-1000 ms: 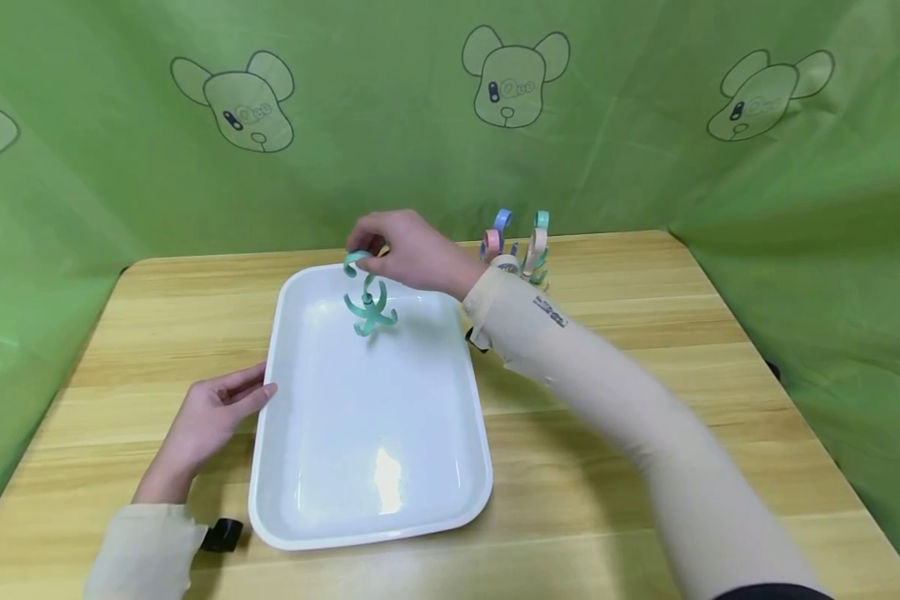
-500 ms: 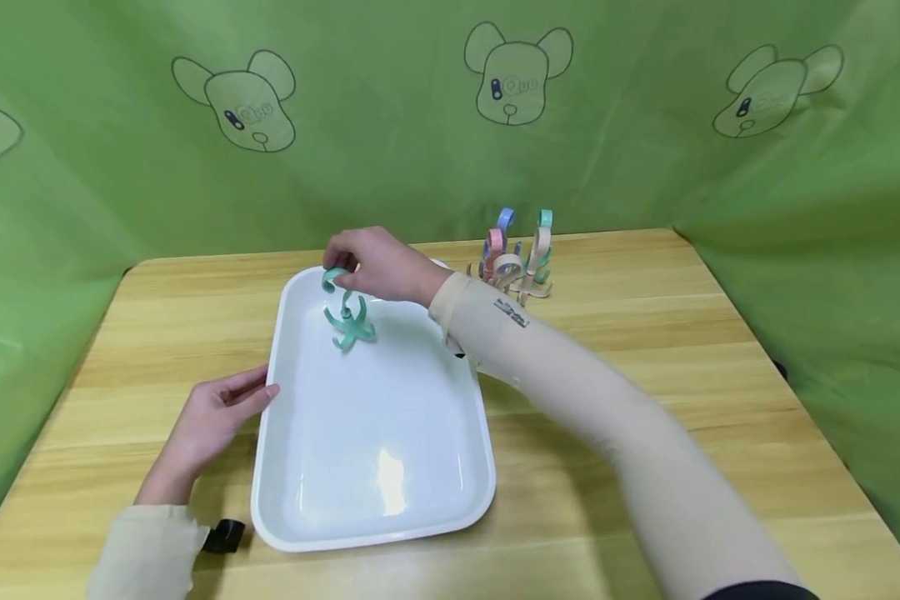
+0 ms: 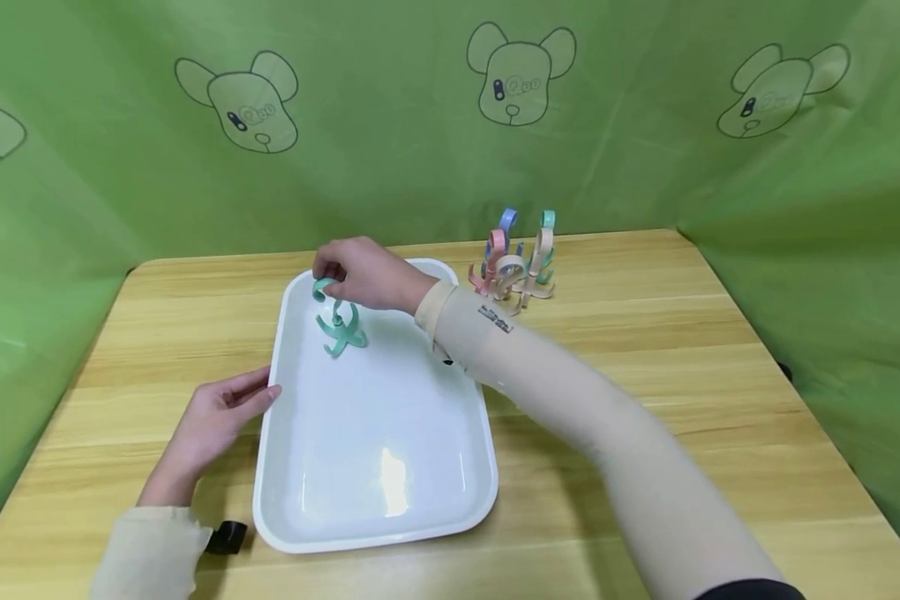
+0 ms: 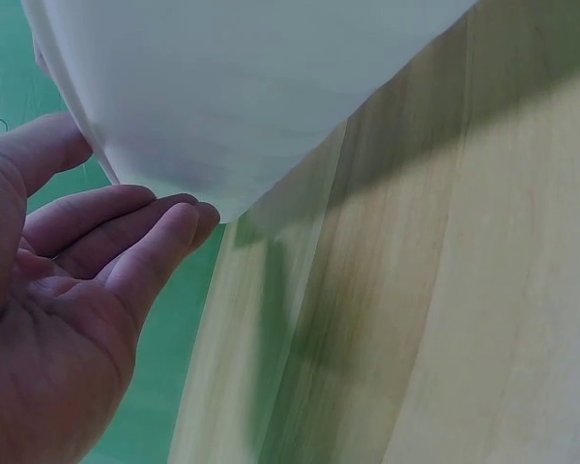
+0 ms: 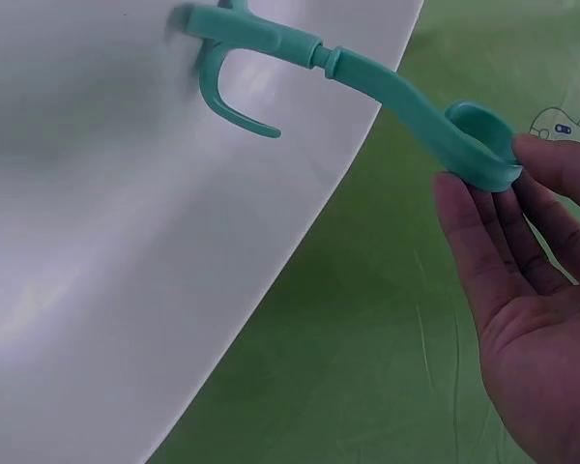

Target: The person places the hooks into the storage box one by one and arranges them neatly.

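My right hand [image 3: 367,272] pinches the curled top of a teal multi-armed rotating hook [image 3: 343,336]. The hook stands upright over the far left part of a white tray [image 3: 386,417], its lower arms close to the tray floor. In the right wrist view, thumb and fingertips meet at the hook's [image 5: 372,79] curl, past the tray's rim. At the tray's left side, my left hand [image 3: 208,423] holds the edge. Its thumb lies on the rim and the fingers press the outer wall, as the left wrist view shows the hand [image 4: 72,309] from below.
Behind the tray to the right stands a group of similar hooks: a pink one [image 3: 498,242], a blue one [image 3: 508,219], a teal one [image 3: 547,219] and cream ones [image 3: 542,246]. The wooden table [image 3: 645,358] meets a green cloth [image 3: 390,167] at the back and sides.
My right hand has moved left and slightly nearer with the teal hook, bringing it toward the tray's left wall. The left hand stays at the tray's edge.
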The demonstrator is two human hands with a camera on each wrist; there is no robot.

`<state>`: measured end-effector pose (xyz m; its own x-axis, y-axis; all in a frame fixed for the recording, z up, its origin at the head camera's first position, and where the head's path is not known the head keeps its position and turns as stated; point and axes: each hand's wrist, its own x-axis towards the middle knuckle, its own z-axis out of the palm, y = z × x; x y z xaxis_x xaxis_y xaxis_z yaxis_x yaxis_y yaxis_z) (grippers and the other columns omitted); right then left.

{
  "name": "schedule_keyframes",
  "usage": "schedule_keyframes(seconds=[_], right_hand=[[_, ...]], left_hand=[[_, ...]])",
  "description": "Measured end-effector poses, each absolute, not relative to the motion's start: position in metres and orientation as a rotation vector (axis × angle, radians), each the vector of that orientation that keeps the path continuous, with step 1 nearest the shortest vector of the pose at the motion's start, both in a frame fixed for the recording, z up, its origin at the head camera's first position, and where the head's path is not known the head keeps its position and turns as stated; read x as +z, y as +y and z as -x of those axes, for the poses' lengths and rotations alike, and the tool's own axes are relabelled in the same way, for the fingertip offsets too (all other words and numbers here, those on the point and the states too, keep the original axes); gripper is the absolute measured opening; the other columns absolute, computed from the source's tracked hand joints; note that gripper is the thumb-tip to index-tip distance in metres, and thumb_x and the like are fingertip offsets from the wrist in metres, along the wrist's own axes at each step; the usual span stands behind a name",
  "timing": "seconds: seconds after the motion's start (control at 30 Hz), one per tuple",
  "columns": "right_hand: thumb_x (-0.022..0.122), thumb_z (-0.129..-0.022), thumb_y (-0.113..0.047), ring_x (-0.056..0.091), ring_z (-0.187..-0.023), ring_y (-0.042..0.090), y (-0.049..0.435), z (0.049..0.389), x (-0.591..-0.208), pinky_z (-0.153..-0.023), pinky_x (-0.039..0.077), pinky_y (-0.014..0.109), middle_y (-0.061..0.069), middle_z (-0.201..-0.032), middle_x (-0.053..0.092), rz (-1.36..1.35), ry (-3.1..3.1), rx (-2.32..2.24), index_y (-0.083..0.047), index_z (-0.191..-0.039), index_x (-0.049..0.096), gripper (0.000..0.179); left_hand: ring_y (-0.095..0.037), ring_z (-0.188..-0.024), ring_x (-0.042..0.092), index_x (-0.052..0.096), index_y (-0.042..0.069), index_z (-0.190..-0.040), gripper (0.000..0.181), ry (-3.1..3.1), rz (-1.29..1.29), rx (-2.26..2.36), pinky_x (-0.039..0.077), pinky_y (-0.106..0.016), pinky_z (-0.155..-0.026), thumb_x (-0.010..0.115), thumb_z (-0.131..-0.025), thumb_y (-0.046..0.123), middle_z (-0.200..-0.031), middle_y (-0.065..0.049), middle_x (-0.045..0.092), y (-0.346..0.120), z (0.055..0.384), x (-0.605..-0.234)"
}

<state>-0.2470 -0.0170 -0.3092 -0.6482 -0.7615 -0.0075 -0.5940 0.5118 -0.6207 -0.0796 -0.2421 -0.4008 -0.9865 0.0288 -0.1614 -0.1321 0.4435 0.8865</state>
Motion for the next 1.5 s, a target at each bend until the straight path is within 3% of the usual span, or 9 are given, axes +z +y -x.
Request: schedule_keyframes(seconds=[0.27,0.57,0.83,1.1,1.5], right_hand=[[0.066,-0.095,-0.012,0.056,-0.099,0.012,-0.012,0.248,-0.314,-0.085,0.046,0.018,0.002,-0.108,0.062,1.125,2.476,-0.839,-0.004,-0.118,0.063,0.024],[0.068,-0.095,-0.023,0.05,-0.118,0.019,0.003,0.245,-0.311,-0.098,0.041,0.023,0.005,-0.126,0.054,1.141,2.555,-0.728,-0.005,-0.132,0.056,0.042],[0.066,-0.096,-0.021,0.053,-0.112,0.018,0.021,0.245,-0.305,-0.095,0.043,0.024,0.01,-0.123,0.058,1.218,2.551,-0.858,-0.001,-0.128,0.058,0.038],[0.068,-0.095,-0.016,0.056,-0.104,0.015,0.045,0.239,-0.295,-0.09,0.046,0.021,0.001,-0.111,0.059,1.186,2.581,-0.939,-0.002,-0.123,0.061,0.032],[0.07,-0.093,-0.013,0.057,-0.104,0.012,0.095,0.231,-0.274,-0.091,0.047,0.025,0.0,-0.112,0.062,1.117,2.657,-1.022,-0.006,-0.12,0.063,0.028]], left_hand=[[-0.03,-0.119,0.056,0.052,-0.002,-0.139,0.061,2.549,0.087,1.576,0.05,-0.024,-0.088,0.064,-0.096,0.039,-0.133,-0.02,0.056,-0.24,0.079,-0.401],[-0.031,-0.12,0.056,0.051,-0.001,-0.139,0.061,2.557,0.08,1.56,0.049,-0.029,-0.091,0.063,-0.096,0.041,-0.134,-0.02,0.056,-0.242,0.079,-0.404],[-0.03,-0.119,0.057,0.052,0.0,-0.139,0.06,2.547,0.083,1.587,0.05,-0.024,-0.088,0.064,-0.096,0.04,-0.134,-0.018,0.057,-0.243,0.079,-0.406],[-0.03,-0.119,0.056,0.052,0.001,-0.139,0.06,2.547,0.091,1.585,0.049,-0.022,-0.088,0.063,-0.096,0.041,-0.133,-0.018,0.057,-0.244,0.079,-0.406],[-0.03,-0.118,0.057,0.052,0.0,-0.139,0.059,2.534,0.084,1.623,0.049,-0.021,-0.088,0.063,-0.097,0.04,-0.133,-0.019,0.057,-0.243,0.078,-0.409]])
